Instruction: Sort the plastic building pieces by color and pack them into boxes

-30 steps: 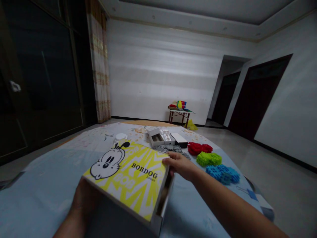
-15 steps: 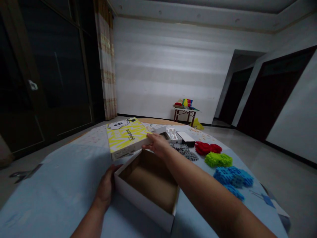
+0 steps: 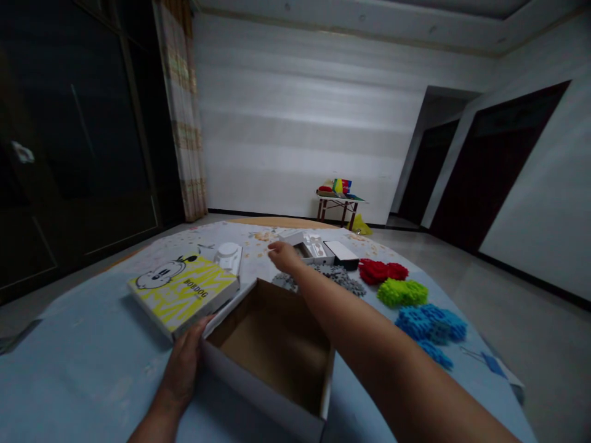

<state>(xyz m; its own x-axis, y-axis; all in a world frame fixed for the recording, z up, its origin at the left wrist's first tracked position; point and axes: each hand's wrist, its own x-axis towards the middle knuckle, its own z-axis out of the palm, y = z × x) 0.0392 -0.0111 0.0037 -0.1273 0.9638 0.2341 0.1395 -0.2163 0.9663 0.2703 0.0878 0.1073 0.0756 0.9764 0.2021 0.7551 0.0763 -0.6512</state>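
Observation:
An open cardboard box (image 3: 258,381) with a brown inside stands in front of me on the blue table cover. My left hand (image 3: 183,366) rests against its near left corner. The yellow lid (image 3: 182,290) with a cartoon dog and "BOBDOG" lies flat to the left of the box. My right hand (image 3: 284,256) hovers past the far edge of the box, fingers loosely apart, holding nothing. It is near a grey pile of small pieces (image 3: 339,279) and a small white box (image 3: 308,247).
Red (image 3: 382,271), green (image 3: 401,292) and blue (image 3: 431,326) piles of interlocking pieces lie at the right. A round white item (image 3: 228,253) and a black-and-white box (image 3: 342,253) sit farther back. A small table with colourful things (image 3: 338,200) stands by the far wall.
My right hand carried the lid off the box to the left and let it go on the table. The hand has since moved back towards the middle. My left hand stays at the box.

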